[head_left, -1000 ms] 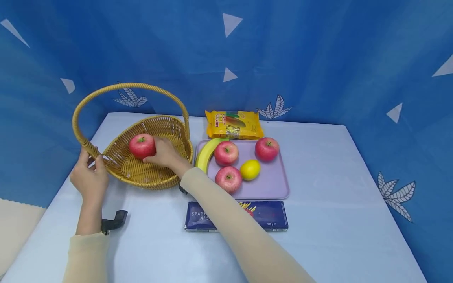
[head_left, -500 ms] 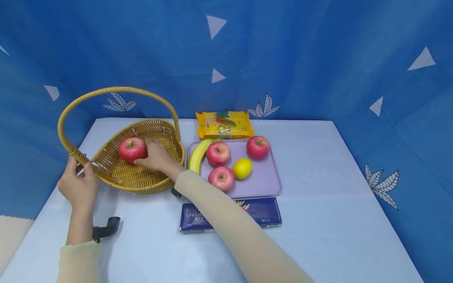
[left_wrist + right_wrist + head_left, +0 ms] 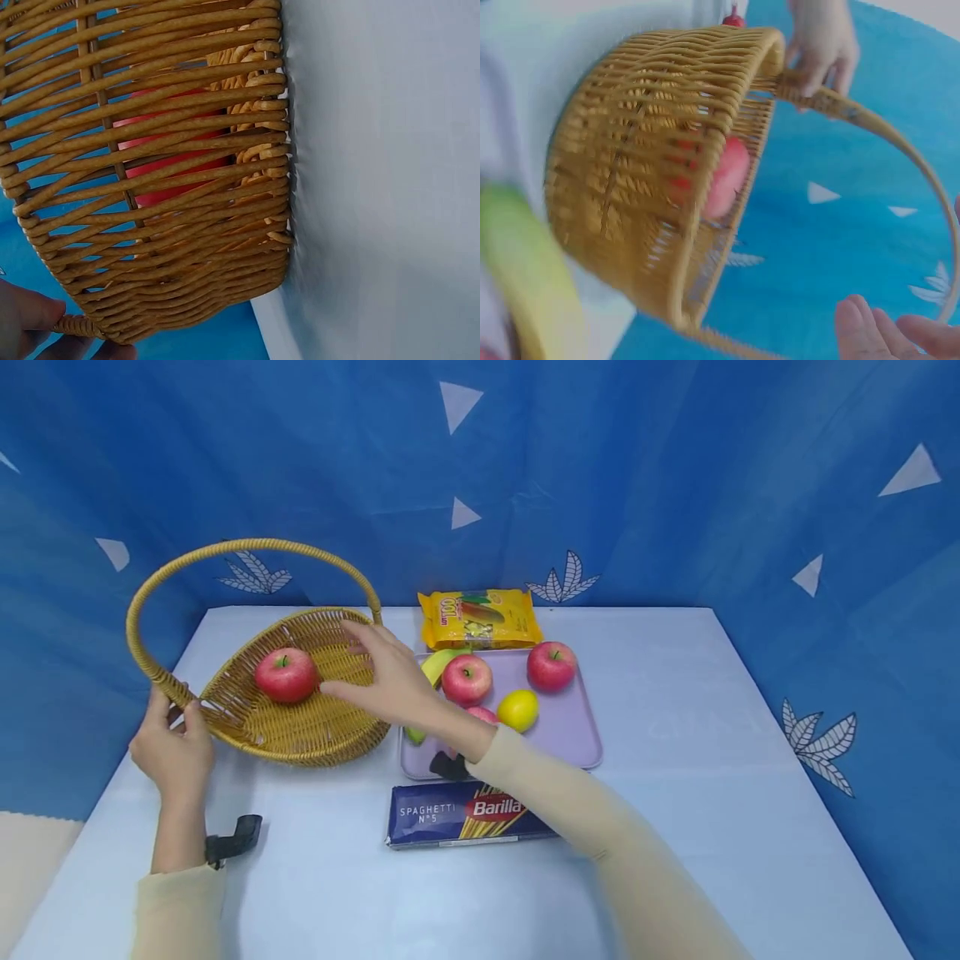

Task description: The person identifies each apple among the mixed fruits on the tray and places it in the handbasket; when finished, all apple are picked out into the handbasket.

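The red apple lies inside the wicker basket, toward ten o'clock from the middle of its floor, stem up. At the basket's nine o'clock the left hand pinches the foot of the arched handle between thumb and fingers. The right hand hangs over the rim at three o'clock, its thumb spread well away from the loosely bent fingers — the tips point at the apple but stand apart from it.

Just beyond the basket's three o'clock sits a lilac tray. On it a banana, partly hidden by the right hand, lies at ten o'clock, with one apple just beside it; a lemon lies near the middle and another apple at one o'clock. The right wrist partly covers a third. A yellow packet lies at the tray's twelve o'clock, a blue spaghetti box at six.
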`<state>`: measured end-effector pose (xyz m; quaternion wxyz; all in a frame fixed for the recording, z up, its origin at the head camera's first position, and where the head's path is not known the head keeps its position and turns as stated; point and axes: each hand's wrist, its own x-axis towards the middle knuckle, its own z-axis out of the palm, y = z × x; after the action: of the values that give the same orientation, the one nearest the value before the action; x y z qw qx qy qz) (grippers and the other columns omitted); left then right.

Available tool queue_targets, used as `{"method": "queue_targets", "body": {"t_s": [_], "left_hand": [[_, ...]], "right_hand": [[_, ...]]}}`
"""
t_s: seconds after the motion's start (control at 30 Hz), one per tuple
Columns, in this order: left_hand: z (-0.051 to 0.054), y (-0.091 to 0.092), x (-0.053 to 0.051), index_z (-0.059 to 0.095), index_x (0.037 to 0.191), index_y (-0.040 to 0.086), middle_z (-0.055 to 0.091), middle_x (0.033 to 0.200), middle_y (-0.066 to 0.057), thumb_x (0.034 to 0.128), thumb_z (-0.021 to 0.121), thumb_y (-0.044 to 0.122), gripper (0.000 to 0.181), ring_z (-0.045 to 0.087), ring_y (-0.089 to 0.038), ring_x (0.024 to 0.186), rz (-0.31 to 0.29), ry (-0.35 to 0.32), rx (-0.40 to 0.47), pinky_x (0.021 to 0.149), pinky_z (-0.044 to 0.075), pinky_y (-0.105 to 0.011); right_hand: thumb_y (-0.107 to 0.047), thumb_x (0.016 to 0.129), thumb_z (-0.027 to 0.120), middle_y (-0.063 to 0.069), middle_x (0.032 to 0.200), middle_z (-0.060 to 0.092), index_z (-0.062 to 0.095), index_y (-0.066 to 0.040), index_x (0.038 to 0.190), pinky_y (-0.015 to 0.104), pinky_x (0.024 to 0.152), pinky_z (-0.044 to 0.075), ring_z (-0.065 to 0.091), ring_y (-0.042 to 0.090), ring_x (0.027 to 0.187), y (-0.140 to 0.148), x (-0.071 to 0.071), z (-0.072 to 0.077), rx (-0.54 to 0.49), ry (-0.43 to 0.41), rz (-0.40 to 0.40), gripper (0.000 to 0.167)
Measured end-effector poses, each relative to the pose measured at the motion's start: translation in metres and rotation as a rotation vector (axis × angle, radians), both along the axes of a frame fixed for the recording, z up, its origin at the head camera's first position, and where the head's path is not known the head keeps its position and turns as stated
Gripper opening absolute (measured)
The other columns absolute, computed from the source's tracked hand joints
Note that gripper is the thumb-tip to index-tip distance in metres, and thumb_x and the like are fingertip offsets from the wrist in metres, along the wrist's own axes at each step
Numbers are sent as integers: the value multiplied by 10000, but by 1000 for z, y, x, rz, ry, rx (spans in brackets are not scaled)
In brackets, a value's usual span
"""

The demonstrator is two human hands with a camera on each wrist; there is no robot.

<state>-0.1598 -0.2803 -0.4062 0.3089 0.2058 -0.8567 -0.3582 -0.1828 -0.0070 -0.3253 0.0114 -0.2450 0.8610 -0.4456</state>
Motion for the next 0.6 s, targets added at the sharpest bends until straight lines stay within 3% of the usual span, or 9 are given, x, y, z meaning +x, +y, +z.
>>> {"method": "queue_targets", "body": {"t_s": [0.13,0.3,0.5,0.6], "left_hand": [[-4,1,-1,587,1333,139,659,1272,-100,1012,486,178,338,622,-280,1200,-6,11,-7,1013,531,-342],[-13,5,2,615,1270,70,664,1248,-154,1000,508,137,298,637,-333,1165,-48,43,-36,945,551,-466],[-4,1,-2,626,1228,52,678,1220,-147,996,516,142,272,652,-311,1145,-38,74,-54,947,561,-434],[-1,-1,-3,622,1239,54,670,1237,-148,997,515,142,278,643,-305,1162,-37,61,-42,953,554,-461]], "right_hand": [[-354,844,753,39,1434,485,331,-150,1516,260,1048,481,521,159,1263,41,14,3,-76,17,12,819],[-222,806,802,50,1499,444,364,-120,1500,377,1101,456,501,200,1311,97,26,-3,-150,65,-5,827],[-67,776,802,71,1520,416,349,-100,1507,498,1135,403,443,253,1369,154,19,0,-184,197,-59,861],[1,765,790,74,1539,393,339,-89,1511,538,1159,354,406,261,1399,181,13,-5,-214,207,-131,877]]}}
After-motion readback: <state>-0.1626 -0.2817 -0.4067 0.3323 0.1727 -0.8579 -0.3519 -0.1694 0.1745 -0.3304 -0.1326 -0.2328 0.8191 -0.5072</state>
